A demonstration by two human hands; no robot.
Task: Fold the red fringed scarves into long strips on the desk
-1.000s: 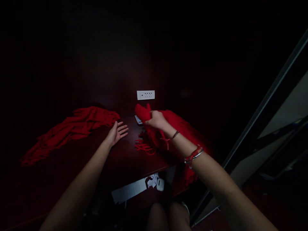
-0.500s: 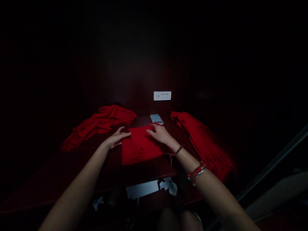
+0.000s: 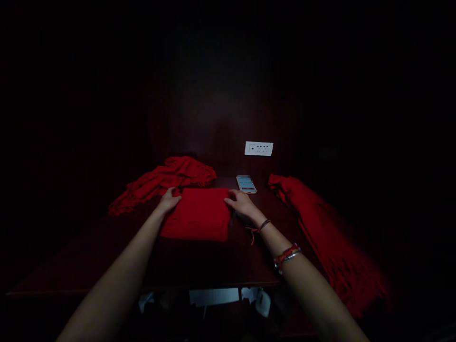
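Observation:
A red scarf, folded into a flat rectangle, lies on the dark wooden desk in front of me. My left hand grips its far left corner, with the thumb on top of the cloth. At the opposite corner my right hand pinches the right edge between thumb and fingers. Some fingertips of both hands are hidden by the cloth. Bracelets circle my right wrist and forearm.
A crumpled red scarf lies at the back left. Another fringed red scarf stretches along the right. Behind my right hand lies a lit phone, below a white wall socket. Papers and a white object sit under the desktop.
The folded scarf has been turned and squared up, its front edge now straighter. My right hand has moved from on top of the cloth to its right edge. The view has shifted left.

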